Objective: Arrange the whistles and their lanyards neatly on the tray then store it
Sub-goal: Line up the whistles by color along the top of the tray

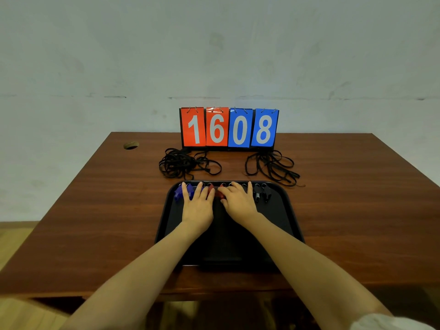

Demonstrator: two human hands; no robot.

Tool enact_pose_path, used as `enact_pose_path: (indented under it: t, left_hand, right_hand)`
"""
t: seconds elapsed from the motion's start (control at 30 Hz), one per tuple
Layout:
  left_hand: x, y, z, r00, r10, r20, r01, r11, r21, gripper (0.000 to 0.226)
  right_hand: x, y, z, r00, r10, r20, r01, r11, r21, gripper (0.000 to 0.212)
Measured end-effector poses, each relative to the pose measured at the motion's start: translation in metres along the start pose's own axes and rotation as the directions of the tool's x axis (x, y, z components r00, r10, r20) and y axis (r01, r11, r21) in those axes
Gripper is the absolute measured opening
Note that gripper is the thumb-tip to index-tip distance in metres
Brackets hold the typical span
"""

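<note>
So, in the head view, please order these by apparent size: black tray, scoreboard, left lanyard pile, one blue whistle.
1. black tray (nearest the camera, which enlarges it)
2. scoreboard
3. left lanyard pile
4. blue whistle

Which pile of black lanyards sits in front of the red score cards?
The left pile, a dense tangle before the red cards; the right pile lies looser, before the blue cards.

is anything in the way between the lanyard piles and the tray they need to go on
Nothing visible lies between them: the left lanyard pile and right lanyard pile sit on bare table past the tray's far rim. Inside that rim stands the row of whistles, with left hand and right hand resting on it.
</note>
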State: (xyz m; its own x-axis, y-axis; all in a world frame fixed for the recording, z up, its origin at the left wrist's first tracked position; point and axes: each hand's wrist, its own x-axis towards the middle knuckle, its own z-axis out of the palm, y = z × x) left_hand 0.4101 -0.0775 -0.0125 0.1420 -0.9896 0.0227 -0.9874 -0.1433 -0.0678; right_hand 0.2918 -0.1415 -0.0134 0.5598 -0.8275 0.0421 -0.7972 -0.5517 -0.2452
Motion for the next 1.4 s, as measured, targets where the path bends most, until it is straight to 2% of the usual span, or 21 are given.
enact_pose_path:
  t: [0.23,0.37,0.57,0.8,1.2,1.33,1.4]
  left_hand:
    - [0.000,0.000,-0.002,1.000,0.005,0.012,-0.005,1.000,0.011,0.057]
    - [-0.003,-0.001,-0.004,1.000,0.008,-0.018,-0.009,0.998,-0.066,0.063]
    - [-0.013,-0.015,0.004,0.987,-0.128,-0.094,0.112,0.981,-0.160,0.058]
    - [-0.016,-0.026,0.008,0.996,-0.039,-0.075,0.034,0.997,-0.072,0.058]
    - [-0.013,-0.032,0.005,0.998,-0.016,-0.062,0.012,0.998,-0.066,0.058]
    - [-0.012,-0.032,0.002,0.998,-0.014,-0.059,0.010,0.997,-0.070,0.059]
    - [-0.012,-0.030,0.003,0.995,-0.009,-0.099,0.001,0.997,-0.075,0.060]
  right_hand:
    - [0.001,-0.002,-0.002,1.000,0.002,-0.001,-0.002,1.000,-0.029,0.039]
    - [-0.001,-0.002,-0.004,1.000,-0.001,-0.004,0.001,0.999,-0.032,0.041]
    - [-0.001,-0.006,-0.005,0.994,-0.104,-0.041,0.101,0.993,-0.055,0.047]
    - [0.012,-0.019,-0.001,0.993,-0.119,0.028,0.120,0.989,-0.082,0.047]
    - [0.015,-0.027,0.003,0.999,-0.047,0.009,0.048,0.990,-0.131,0.043]
    - [0.014,-0.028,0.001,0.999,-0.044,0.020,0.046,0.993,-0.109,0.045]
    - [0.012,-0.026,-0.003,0.999,-0.050,0.016,0.051,0.996,-0.073,0.046]
